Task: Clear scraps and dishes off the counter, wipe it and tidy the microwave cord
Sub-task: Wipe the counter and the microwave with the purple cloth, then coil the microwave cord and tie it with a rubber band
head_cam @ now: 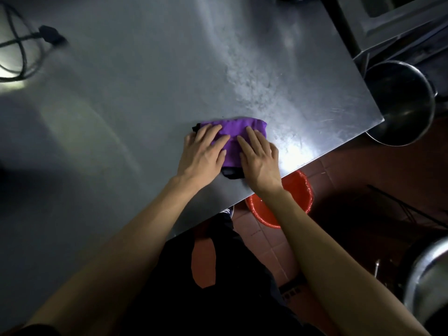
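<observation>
Steel counter (121, 117), dim, with a bright glare at its near edge just right of the hands. Far left of the hands, black cord (21, 52) looped on the counter, plug (51, 36) lying at the loop's right end, well apart from the cloth. Between cord and hands, bare metal in shadow.

Left hand (202, 155) flat on the left part of a purple cloth (232, 132), fingers straight and spread, pressing down, not clenched. Right hand (260, 161) just beside it, flat on the cloth's right part, fingers straight as well, thumb side off onto the metal. Cloth folded, lying on the counter near its front edge, a black edge showing between the 2 wrists and at the left corner. Beyond the fingertips, a pale wet smear (252, 86) streaking away up the counter.

Below the right wrist, under the counter's edge, red basin (298, 192) on a red tiled floor (363, 170). Far right of the hands, past the counter's corner, a steel pot (402, 103), dark inside. Another steel vessel's rim (426, 275) at the lower right, only partly in view.
</observation>
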Available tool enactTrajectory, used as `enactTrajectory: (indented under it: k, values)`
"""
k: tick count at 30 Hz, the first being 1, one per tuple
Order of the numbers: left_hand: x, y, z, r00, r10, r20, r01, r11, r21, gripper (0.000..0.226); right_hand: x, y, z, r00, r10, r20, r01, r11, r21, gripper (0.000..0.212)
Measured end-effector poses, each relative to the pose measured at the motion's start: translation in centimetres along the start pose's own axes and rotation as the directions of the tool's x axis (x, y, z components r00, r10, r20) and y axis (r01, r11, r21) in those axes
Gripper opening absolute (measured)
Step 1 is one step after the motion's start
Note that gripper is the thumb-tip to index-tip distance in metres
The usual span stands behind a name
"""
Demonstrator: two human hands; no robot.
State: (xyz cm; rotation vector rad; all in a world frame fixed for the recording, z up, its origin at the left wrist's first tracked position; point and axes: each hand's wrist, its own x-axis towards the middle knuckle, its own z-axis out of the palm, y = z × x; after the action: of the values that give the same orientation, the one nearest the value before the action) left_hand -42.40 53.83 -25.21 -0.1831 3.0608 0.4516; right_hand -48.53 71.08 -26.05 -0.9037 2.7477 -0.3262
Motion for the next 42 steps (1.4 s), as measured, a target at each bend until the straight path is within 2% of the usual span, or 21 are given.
enactTrajectory:
  k: [7, 12, 16, 23, 30, 39, 42]
  values:
    - [-1.2, -0.3, -1.0, 0.997, -0.06, 0.046, 0.057, 0.997, 0.055, 0.042, 0.8, -1.8, -1.1, 0.999, 0.051, -0.003, -0.051, 0.998, 0.032, 0.042]
    - [-1.5, -2.8, -4.3, 0.979, -0.204, 0.003, 0.204, 0.978, 0.053, 0.043, 3.9, -5.1, -2.9, 0.999, -0.038, 0.024, 0.036, 0.995, 0.089, 0.043]
    - [-3.4, -6.7, -7.7, 0.945, -0.314, -0.094, 0.319, 0.947, 0.041, 0.043, 6.3, -9.3, -3.4, 0.982, -0.183, 0.053, 0.176, 0.978, 0.115, 0.044]
    - [-7.9, -15.6, -13.0, 0.866, -0.457, -0.201, 0.462, 0.886, -0.023, 0.043, 10.1, -19.1, -3.2, 0.931, -0.347, 0.116, 0.331, 0.934, 0.135, 0.045]
    - [-9.7, -24.2, -16.2, 0.789, -0.566, -0.239, 0.54, 0.825, -0.169, 0.045, 13.8, -28.1, -2.7, 0.916, -0.366, 0.162, 0.35, 0.929, 0.122, 0.044]
    - [-7.6, -31.0, -17.2, 0.781, -0.602, -0.167, 0.574, 0.797, -0.187, 0.048, 20.3, -34.2, -2.4, 0.901, -0.404, 0.156, 0.396, 0.915, 0.081, 0.046]
    - [-6.2, -32.5, -17.6, 0.752, -0.637, -0.168, 0.608, 0.77, -0.195, 0.048, 23.2, -35.8, -2.0, 0.888, -0.431, 0.162, 0.423, 0.903, 0.083, 0.046]
